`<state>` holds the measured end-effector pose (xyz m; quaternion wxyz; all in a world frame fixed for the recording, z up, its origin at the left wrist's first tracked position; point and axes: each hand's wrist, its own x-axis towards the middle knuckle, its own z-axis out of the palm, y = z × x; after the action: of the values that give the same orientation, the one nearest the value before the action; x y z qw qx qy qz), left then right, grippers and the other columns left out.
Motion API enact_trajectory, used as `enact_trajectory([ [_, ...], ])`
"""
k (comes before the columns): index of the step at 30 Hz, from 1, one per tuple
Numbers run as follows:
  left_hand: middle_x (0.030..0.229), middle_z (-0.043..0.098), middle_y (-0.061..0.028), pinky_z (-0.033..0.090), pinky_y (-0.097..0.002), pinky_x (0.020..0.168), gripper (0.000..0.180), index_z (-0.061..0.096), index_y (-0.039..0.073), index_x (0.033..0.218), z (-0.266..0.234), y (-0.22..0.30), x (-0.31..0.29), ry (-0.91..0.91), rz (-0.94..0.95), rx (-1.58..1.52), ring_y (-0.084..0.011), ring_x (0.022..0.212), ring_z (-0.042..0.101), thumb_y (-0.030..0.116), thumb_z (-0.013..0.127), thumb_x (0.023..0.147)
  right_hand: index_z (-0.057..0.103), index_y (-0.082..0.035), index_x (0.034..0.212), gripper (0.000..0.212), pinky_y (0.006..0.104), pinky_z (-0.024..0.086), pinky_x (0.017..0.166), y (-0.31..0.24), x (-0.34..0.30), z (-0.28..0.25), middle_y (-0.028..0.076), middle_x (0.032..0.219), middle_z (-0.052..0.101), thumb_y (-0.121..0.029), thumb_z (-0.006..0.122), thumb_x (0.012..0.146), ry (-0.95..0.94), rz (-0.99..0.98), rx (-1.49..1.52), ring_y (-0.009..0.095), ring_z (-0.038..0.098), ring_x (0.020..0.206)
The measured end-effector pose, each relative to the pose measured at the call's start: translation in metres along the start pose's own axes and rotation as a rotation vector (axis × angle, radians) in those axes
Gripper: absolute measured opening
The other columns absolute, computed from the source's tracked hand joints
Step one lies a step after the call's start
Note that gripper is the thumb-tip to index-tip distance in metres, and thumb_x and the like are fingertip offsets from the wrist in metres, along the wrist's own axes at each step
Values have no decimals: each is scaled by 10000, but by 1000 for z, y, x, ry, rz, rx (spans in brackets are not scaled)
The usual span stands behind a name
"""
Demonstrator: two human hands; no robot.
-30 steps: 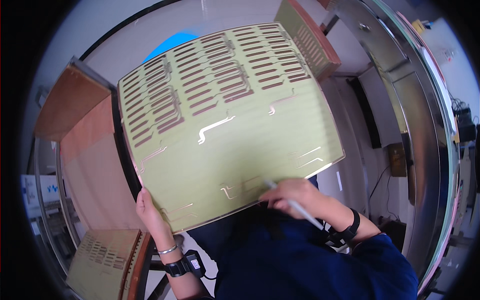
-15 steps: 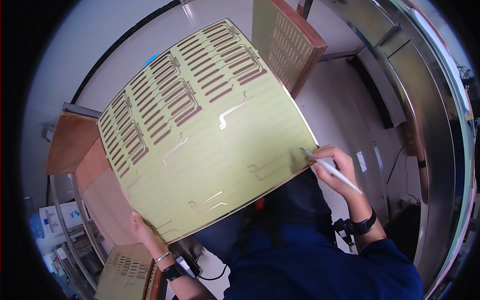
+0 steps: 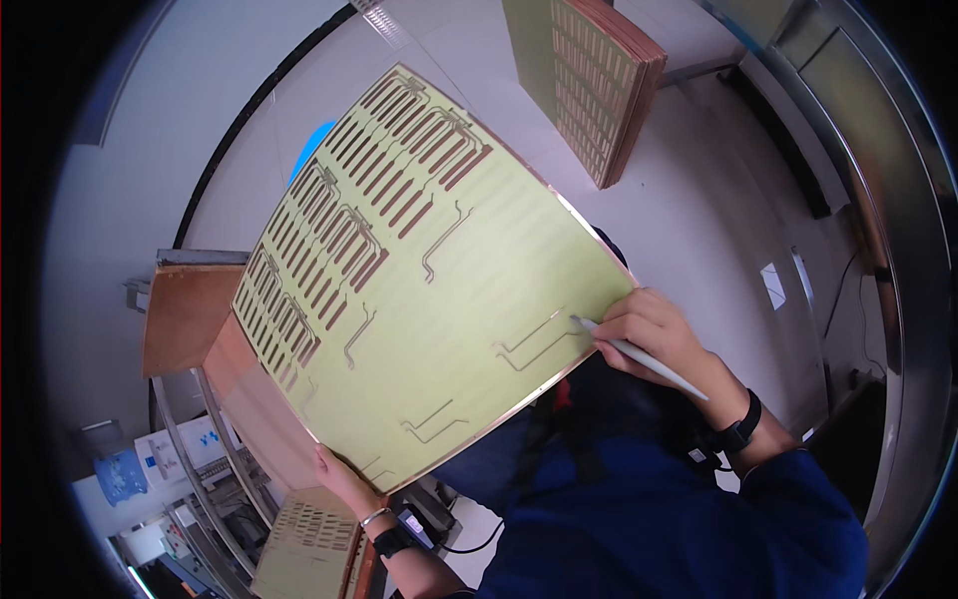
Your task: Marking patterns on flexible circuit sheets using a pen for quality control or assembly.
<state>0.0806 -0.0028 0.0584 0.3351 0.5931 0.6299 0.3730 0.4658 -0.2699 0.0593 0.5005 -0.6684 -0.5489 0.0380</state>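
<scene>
A large pale-green printed circuit board panel (image 3: 499, 285) lies tilted in front of me, with rows of copper-brown slots on its far half and a few thin bent traces on its near half. My left hand (image 3: 344, 477) grips the panel's near left edge, fingers partly hidden beneath it. At the near right corner, my right hand (image 3: 654, 324) pinches a slim white pen-shaped tool (image 3: 661, 370). Its narrow grey tip points at the board, close to the end of a bent trace; whether it touches I cannot tell. That hand also rests against the panel's edge.
An upright stack of similar panels (image 3: 631, 100) stands at the far right. Another stack (image 3: 299, 554) sits at the lower left, below a brown board (image 3: 192, 311) and metal rails (image 3: 232, 439). A metal-framed structure (image 3: 878, 150) runs along the right side.
In the view, the panel has turned clockwise, its far edge swinging down on the left. My right hand and the tool tip have shifted slightly left, and both hands keep their grips.
</scene>
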Motion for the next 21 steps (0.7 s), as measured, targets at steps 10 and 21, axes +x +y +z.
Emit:
enact_trajectory([
  [10,903,609,-76,449,-274,729,373,575,-63,967,0,-10,5,30,16,99,-128,796,528,274,415,980,598,-75,874,244,327,482,726,1,2,-2,37,926,610,-7,704,665,0,-2,-6,227,595,832],
  [21,893,611,-74,442,-278,732,376,582,-72,974,-3,-23,12,57,23,92,-128,784,517,267,420,976,592,-51,865,248,332,489,737,3,1,4,65,906,598,25,692,652,47,3,16,247,595,828],
])
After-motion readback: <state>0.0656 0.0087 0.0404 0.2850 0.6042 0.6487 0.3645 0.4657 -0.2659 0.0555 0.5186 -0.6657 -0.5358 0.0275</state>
